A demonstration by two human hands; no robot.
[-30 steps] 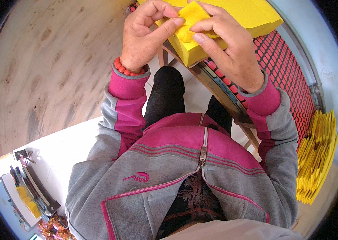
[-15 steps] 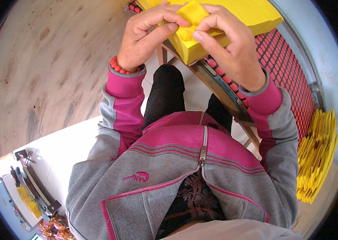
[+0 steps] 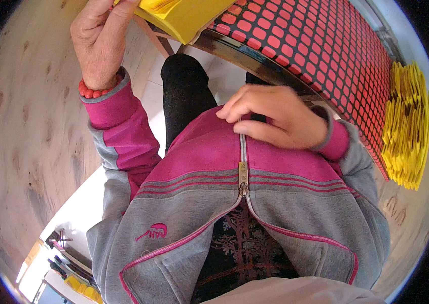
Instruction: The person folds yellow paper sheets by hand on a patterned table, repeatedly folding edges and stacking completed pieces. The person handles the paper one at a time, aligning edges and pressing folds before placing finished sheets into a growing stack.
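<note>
At the upper left, my left hand (image 3: 102, 43), with a red bead bracelet at the wrist, has its fingers bent together, and the top edge of the picture cuts off their tips. A speck of yellow shows by those fingers, but what they grip cannot be made out. Just right of it, a yellow block-shaped thing (image 3: 186, 23) with layered folds on top lies at the table's corner. My right hand (image 3: 278, 116) hovers before my jacket front, near the zip. Its fingers are loosely bent, the thumb apart from them, and nothing shows in it.
The table (image 3: 300, 43) wears a red-and-black patterned cover, its wooden edge running along my knees. A stack of folded yellow pieces (image 3: 407, 126) stands at the far right. To my left is a large wooden board (image 3: 32, 116).
Both hands held a small folded yellow piece together; now they are apart. My right hand has come down toward my body. My left hand shifted left and up in the picture.
</note>
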